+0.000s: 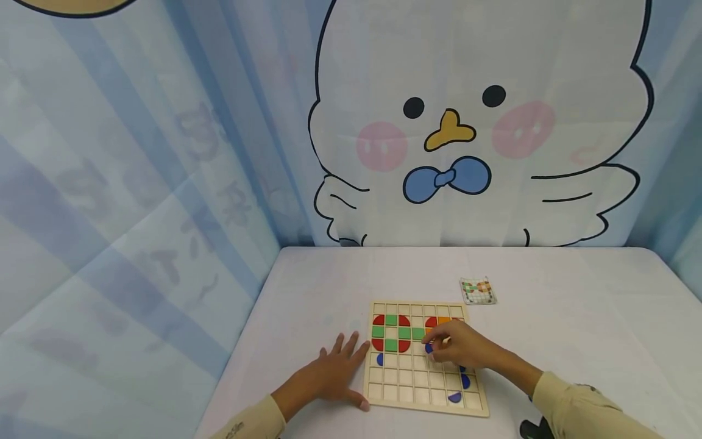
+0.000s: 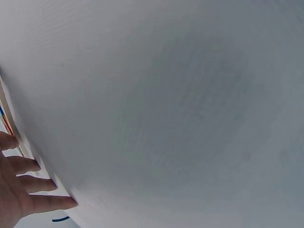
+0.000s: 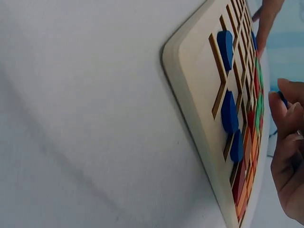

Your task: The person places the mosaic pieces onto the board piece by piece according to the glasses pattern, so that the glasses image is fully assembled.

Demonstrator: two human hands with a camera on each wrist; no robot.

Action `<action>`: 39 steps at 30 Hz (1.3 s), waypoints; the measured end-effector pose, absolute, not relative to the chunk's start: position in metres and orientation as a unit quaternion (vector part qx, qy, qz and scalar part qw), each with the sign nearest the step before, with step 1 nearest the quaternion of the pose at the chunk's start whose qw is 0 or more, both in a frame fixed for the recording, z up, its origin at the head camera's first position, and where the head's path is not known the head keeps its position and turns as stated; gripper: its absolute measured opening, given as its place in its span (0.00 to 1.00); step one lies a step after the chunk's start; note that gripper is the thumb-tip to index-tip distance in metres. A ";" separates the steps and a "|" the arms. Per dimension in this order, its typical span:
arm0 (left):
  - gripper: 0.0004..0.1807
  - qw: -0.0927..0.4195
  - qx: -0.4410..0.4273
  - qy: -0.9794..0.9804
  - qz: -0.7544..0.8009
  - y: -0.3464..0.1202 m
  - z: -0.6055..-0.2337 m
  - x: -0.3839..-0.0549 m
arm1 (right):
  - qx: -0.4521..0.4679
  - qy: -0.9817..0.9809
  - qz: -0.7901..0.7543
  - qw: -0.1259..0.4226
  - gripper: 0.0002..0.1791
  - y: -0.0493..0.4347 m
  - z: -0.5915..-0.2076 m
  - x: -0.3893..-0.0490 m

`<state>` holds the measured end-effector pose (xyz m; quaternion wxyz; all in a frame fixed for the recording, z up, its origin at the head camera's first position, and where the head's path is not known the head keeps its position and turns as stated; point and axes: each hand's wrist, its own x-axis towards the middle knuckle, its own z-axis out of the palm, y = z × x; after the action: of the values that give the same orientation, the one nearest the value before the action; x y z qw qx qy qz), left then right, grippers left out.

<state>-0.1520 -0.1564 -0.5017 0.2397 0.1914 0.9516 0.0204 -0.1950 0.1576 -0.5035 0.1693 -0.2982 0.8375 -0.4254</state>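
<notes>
A wooden grid board (image 1: 428, 409) lies on the white table, with red, green and orange pieces in its upper rows. My right hand (image 1: 460, 344) is over the board's middle, pinching a small blue piece (image 3: 282, 99) between thumb and fingertips. My left hand (image 1: 331, 372) rests beside the board's left edge with fingers spread, thumb by the lower left corner. A blue half-round piece (image 1: 380, 360) sits in the grid near that side. Toward the lower right are another blue piece (image 1: 465, 381) and a blue half-round (image 1: 454, 397). The right hand hides part of the orange group.
Behind the board's far right corner lies a small pattern card (image 1: 478, 291) with a coloured grid. A black object (image 1: 536, 428) is partly visible by the right sleeve. Printed curtains (image 1: 439, 225) stand along the table's back and left sides.
</notes>
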 end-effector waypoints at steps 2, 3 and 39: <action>0.65 0.240 0.191 0.952 0.022 -0.156 -0.502 -0.152 | -0.293 0.837 -0.426 0.179 0.14 0.148 -0.504 -0.193; 0.65 0.241 0.190 0.952 0.023 -0.156 -0.501 -0.152 | -0.292 0.837 -0.425 0.181 0.14 0.143 -0.505 -0.192; 0.64 0.234 0.213 0.948 0.014 -0.159 -0.500 -0.152 | -0.312 0.868 -0.357 0.148 0.09 0.054 -0.517 -0.172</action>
<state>-0.1524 -0.1589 -0.4997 0.2344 0.2132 0.9484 0.0139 -0.1715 0.0536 -0.5172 0.1482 -0.3117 0.8681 -0.3567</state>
